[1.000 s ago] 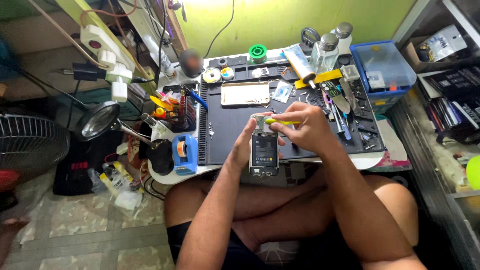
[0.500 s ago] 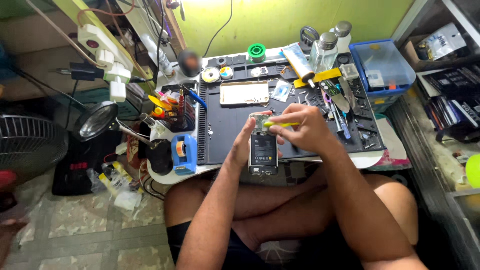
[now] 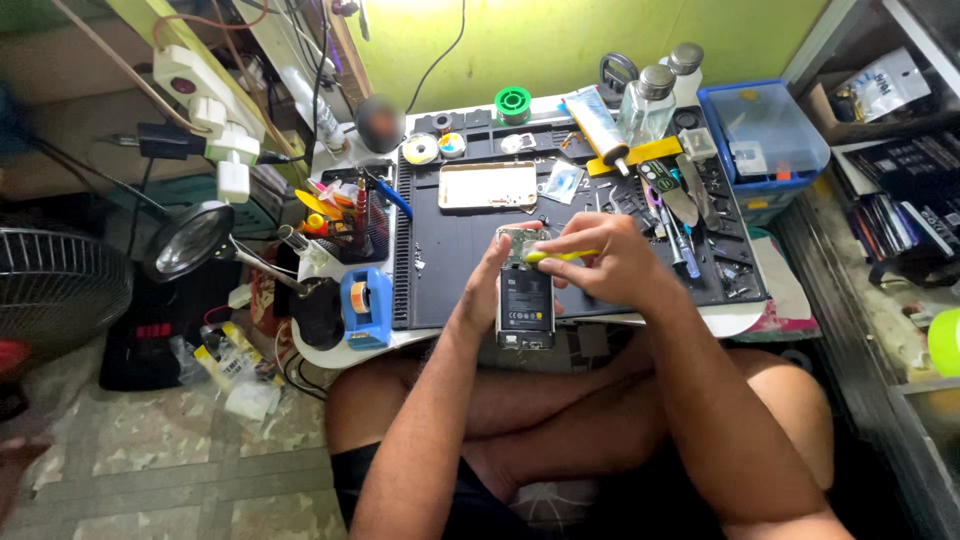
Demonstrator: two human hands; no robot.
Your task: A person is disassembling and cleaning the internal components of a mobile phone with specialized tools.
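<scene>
My left hand (image 3: 490,285) holds an opened smartphone (image 3: 525,305) upright over the front edge of a black work mat (image 3: 450,260); its dark battery and green circuit board at the top are exposed. My right hand (image 3: 600,262) pinches a thin yellow-handled tool (image 3: 560,256) whose tip rests on the board near the phone's top. Both forearms reach up from my crossed bare legs.
On the mat lie a gold phone back cover (image 3: 488,185), tweezers and small tools (image 3: 680,205), two glass bottles (image 3: 645,95), a green solder spool (image 3: 512,103). A blue plastic box (image 3: 765,135) stands right, a blue tape dispenser (image 3: 365,305) and magnifier lamp (image 3: 190,240) left, a fan (image 3: 55,290) far left.
None in the hands or phone; only the camera view shifted slightly.
</scene>
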